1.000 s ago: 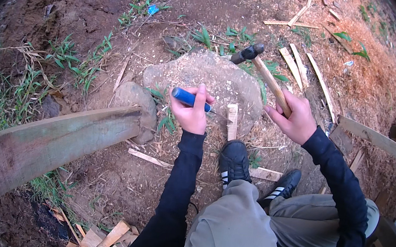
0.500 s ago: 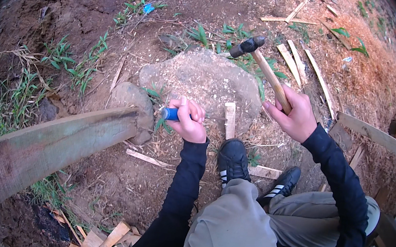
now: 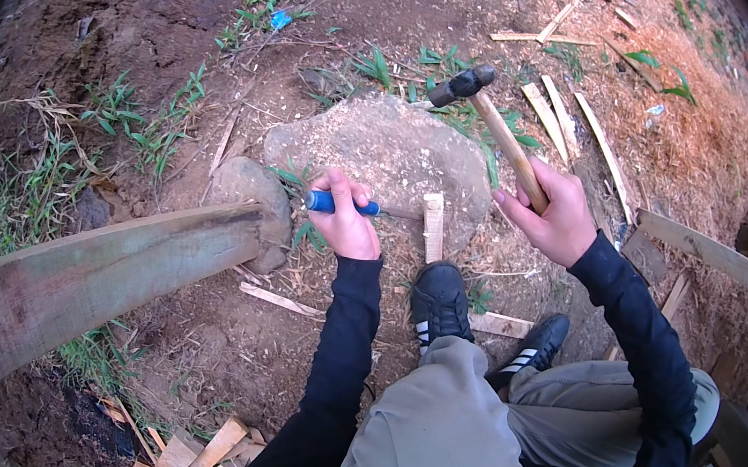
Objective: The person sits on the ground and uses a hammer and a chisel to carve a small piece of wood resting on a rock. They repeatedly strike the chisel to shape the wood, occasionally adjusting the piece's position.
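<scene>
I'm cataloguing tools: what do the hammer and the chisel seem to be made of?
Hammer: pale handle with a wood look, probably bare timber; dark, dull head, likely metal. Chisel: smooth blue grip, probably plastic or rubber; thin grey shank looks like metal, though it is too small to be sure.

I see my left hand point(image 3: 349, 224) wrapped around a blue-handled chisel point(image 3: 340, 204), its blade pointing at a small wood piece point(image 3: 433, 226) lying on a flat stone point(image 3: 384, 155). My right hand point(image 3: 557, 218) grips a wooden-handled hammer point(image 3: 492, 126), its head raised above the stone. A long plank point(image 3: 84, 280) rests against a smaller rock point(image 3: 243, 188) on my left.
</scene>
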The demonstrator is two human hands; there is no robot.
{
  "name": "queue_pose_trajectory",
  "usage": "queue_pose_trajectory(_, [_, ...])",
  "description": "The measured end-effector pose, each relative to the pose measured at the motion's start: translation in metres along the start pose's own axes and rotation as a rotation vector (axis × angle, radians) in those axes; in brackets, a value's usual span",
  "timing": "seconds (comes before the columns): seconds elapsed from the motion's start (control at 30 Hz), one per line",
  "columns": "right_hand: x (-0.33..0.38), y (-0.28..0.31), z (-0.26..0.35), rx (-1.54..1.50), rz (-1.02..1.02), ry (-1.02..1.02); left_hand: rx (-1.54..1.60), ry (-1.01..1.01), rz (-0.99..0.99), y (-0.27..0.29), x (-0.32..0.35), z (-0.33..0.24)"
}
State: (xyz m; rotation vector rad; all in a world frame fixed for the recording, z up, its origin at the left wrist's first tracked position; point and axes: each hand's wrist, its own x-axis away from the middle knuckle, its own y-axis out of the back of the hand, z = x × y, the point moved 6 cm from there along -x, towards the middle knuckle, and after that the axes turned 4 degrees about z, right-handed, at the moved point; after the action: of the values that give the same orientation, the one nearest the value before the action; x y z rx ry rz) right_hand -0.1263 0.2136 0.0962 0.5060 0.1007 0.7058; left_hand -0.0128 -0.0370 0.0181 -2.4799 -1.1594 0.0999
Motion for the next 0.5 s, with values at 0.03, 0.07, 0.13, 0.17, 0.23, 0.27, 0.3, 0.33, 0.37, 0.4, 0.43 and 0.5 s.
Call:
queue_pose_trajectory(0.03, [-0.001, 0.0, 0.0, -0.007, 0.0, -0.005, 0.025, 0.018, -0.008, 0.001, -0.003, 0.003])
queue_pose_trajectory(0.07, [-0.001, -0.001, -0.001, -0.013, 0.001, -0.01, 0.013, 0.016, -0.03, 0.003, -0.005, 0.005])
queue_pose_trajectory(0.13, [-0.001, -0.002, -0.001, -0.019, 0.002, -0.007, -0.009, 0.012, -0.077, 0.006, -0.011, 0.009])
queue_pose_trajectory(0.17, [-0.001, -0.002, -0.001, -0.019, 0.001, 0.0, -0.09, -0.006, -0.125, 0.006, -0.013, 0.01])
queue_pose_trajectory(0.23, [-0.002, -0.002, 0.001, -0.015, -0.002, 0.012, -0.25, -0.041, -0.22, 0.007, -0.013, 0.013])
queue_pose_trajectory(0.27, [-0.001, -0.001, 0.004, -0.01, -0.005, 0.017, -0.24, -0.055, -0.15, 0.003, -0.015, 0.014])
queue_pose_trajectory(0.3, [-0.002, -0.001, 0.005, -0.007, -0.008, 0.023, -0.195, -0.035, -0.139, 0.005, -0.013, 0.016])
queue_pose_trajectory(0.33, [-0.001, -0.001, 0.005, -0.006, -0.009, 0.018, -0.151, -0.007, -0.125, 0.001, -0.008, 0.014])
queue_pose_trajectory(0.37, [-0.001, -0.001, 0.004, -0.006, -0.011, 0.013, -0.107, 0.02, -0.112, 0.001, -0.002, 0.013])
queue_pose_trajectory(0.4, [-0.001, -0.001, 0.003, -0.006, -0.012, 0.008, -0.158, -0.064, 0.004, 0.002, -0.001, 0.007])
queue_pose_trajectory(0.43, [0.0, 0.001, 0.0, -0.001, -0.013, 0.004, -0.095, -0.065, -0.059, -0.002, 0.006, -0.004])
queue_pose_trajectory(0.5, [0.001, 0.0, -0.003, 0.003, -0.006, -0.011, -0.085, -0.145, -0.032, -0.008, 0.014, -0.025])
